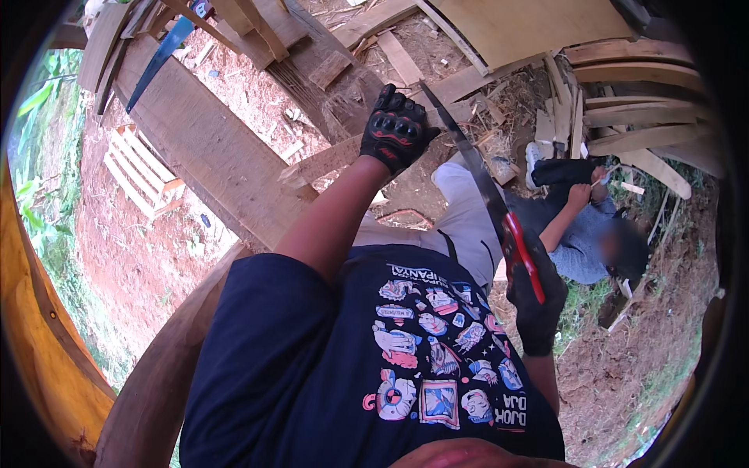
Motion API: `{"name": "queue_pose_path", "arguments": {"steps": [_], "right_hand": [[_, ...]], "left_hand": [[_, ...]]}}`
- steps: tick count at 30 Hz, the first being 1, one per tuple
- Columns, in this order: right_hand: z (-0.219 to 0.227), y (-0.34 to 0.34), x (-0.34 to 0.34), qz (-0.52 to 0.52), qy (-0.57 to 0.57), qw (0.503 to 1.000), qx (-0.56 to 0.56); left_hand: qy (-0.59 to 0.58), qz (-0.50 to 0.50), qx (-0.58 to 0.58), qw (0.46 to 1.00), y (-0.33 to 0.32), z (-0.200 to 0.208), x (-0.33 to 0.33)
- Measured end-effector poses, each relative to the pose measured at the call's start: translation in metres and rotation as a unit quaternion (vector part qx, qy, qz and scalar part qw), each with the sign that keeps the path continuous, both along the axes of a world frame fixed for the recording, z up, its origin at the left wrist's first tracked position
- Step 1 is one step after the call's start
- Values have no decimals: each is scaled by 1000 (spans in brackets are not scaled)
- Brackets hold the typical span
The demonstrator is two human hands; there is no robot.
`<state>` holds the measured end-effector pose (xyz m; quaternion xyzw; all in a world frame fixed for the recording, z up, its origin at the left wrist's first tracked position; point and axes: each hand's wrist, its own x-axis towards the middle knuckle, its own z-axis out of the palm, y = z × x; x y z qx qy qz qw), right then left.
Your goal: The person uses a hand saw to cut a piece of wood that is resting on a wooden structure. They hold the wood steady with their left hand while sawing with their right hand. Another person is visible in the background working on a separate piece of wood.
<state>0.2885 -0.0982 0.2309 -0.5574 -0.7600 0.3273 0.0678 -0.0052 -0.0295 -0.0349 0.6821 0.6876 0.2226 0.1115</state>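
My right hand [538, 300], in a black glove, is closed round the red handle of a hand saw [482, 175]. Its long dark blade slants up and to the left, its tip beyond my left hand. My left hand [394, 132], in a black glove with hard knuckle guards, has its fingers curled over a light wooden board [331, 160]. That board lies across a thicker timber in front of my legs. The blade passes close to the board's right part, just right of my left thumb; whether they touch, I cannot tell.
A wide plank [211, 140] runs along the left, with a blue-bladed saw [160, 66] at its far end. A slatted wooden crate [144, 171] stands on the ground. At right a person [581, 226] sits near stacked boards [647, 117]. Plywood [538, 31] lies at the back.
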Motion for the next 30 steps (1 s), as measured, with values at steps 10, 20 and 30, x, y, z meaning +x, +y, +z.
{"name": "queue_pose_path", "arguments": {"steps": [10, 20, 30], "right_hand": [[-17, 45, -28, 16, 19, 1000, -20], [-233, 151, -144, 107, 149, 960, 210], [-101, 39, -15, 57, 98, 991, 63]], "left_hand": [[-27, -8, -32, 999, 0, -2, -1], [-5, -9, -65, 998, 1, 3, 3], [9, -5, -30, 1000, 1, 3, 1]]}}
